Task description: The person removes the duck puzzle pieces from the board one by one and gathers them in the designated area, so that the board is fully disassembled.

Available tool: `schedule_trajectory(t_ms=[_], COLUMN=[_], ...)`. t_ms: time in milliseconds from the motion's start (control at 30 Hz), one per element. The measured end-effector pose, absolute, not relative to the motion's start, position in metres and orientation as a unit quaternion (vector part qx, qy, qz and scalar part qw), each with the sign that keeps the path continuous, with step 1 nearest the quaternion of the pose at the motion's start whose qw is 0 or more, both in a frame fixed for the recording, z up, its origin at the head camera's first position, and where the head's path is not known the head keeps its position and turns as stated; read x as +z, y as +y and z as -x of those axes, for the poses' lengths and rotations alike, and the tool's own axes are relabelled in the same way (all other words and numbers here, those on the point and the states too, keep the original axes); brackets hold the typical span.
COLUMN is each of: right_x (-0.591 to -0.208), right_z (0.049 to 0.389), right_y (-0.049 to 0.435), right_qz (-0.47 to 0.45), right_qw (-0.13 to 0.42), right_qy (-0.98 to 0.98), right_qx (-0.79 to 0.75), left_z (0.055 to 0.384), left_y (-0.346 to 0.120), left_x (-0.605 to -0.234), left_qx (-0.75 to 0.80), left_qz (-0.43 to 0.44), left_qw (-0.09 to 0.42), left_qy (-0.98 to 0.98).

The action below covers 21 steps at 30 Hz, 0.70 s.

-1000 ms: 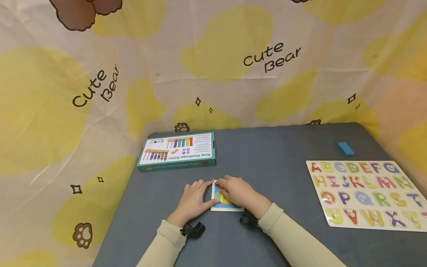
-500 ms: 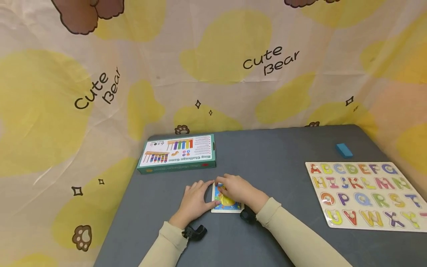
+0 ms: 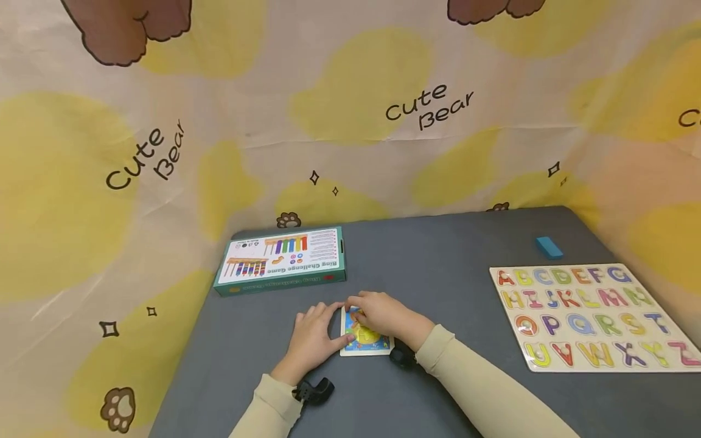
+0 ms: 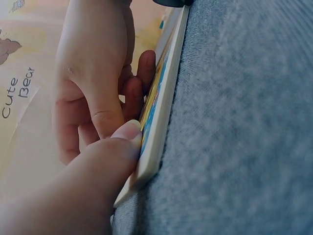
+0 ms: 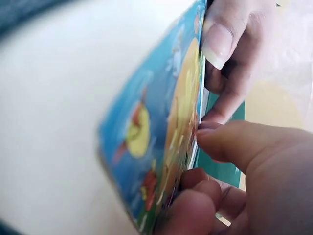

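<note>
A small square picture puzzle lies on the grey table in the head view, blue and yellow with a pale rim. My left hand steadies its left side: the thumb presses on the picture near the edge and the index finger reaches the far left corner. Over the upper part of the picture, my right hand holds on with curled fingers and thumb, covering much of it. The right wrist view shows the picture close up, with right-hand fingertips against it. What lies under the right palm is hidden.
A green and white game box sits behind the hands at the left. On the right is a pale alphabet board with coloured letters, and a blue block lies behind it. A patterned cloth hangs behind the table.
The head view has turned slightly right and up, so table things appear farther left and more of the alphabet board shows. Both hands stay on the puzzle in nearly the same pose.
</note>
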State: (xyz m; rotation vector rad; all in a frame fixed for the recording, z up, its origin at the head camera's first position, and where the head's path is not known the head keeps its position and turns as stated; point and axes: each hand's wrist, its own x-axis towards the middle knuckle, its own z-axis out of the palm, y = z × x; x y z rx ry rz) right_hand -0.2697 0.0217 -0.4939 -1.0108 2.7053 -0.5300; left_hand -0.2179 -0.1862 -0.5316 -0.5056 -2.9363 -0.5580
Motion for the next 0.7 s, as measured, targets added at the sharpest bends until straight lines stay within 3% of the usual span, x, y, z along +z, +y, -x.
schedule_trajectory(t_ms=[267, 700], right_x=[-0.490, -0.485], right_z=[0.271, 0.276], right_y=[0.014, 0.014], right_qz=[0.337, 0.355], right_qw=[0.098, 0.135], right_qy=[0.922, 0.907], right_qx=[-0.161, -0.180], left_z=[0.217, 0.217], left_y=[-0.187, -0.180], left_x=[-0.533, -0.532], left_qx=[-0.184, -0.193], left_qz=[0.163, 0.120], left_qw=[0.069, 0.093], left_qy=[-0.967, -0.969])
